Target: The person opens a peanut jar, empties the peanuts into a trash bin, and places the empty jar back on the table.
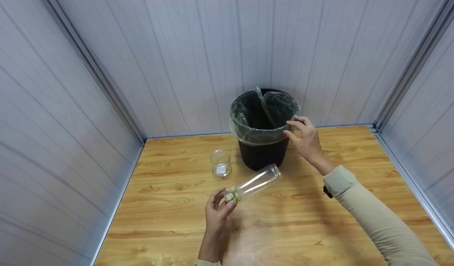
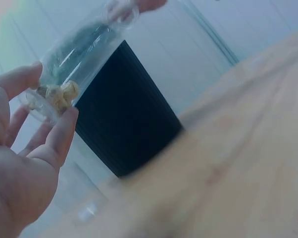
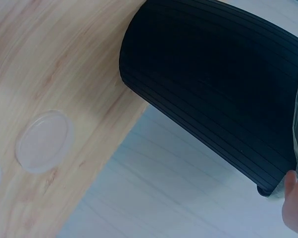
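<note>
My left hand (image 1: 219, 212) holds the lower end of a clear cylindrical jar (image 1: 259, 181) between thumb and fingers. The jar tilts up to the right, its neck in front of the bin's base in the head view. Several pale lumpy pieces (image 2: 57, 94) lie in its bottom. A black trash bin (image 1: 263, 155) stands against the back wall, lined with a transparent bag (image 1: 256, 137) folded over its rim. At the bin's right rim, my right hand (image 1: 308, 138) pinches the bag's edge between thumb and fingers. The right wrist view shows only part of that hand.
A short clear glass jar (image 1: 220, 162) with a white label stands left of the bin. In the right wrist view, a translucent round disc (image 3: 45, 141) lies on the wood-grain surface (image 1: 167, 207), with part of another at the frame edge. Panel walls (image 1: 197, 66) enclose the back and sides.
</note>
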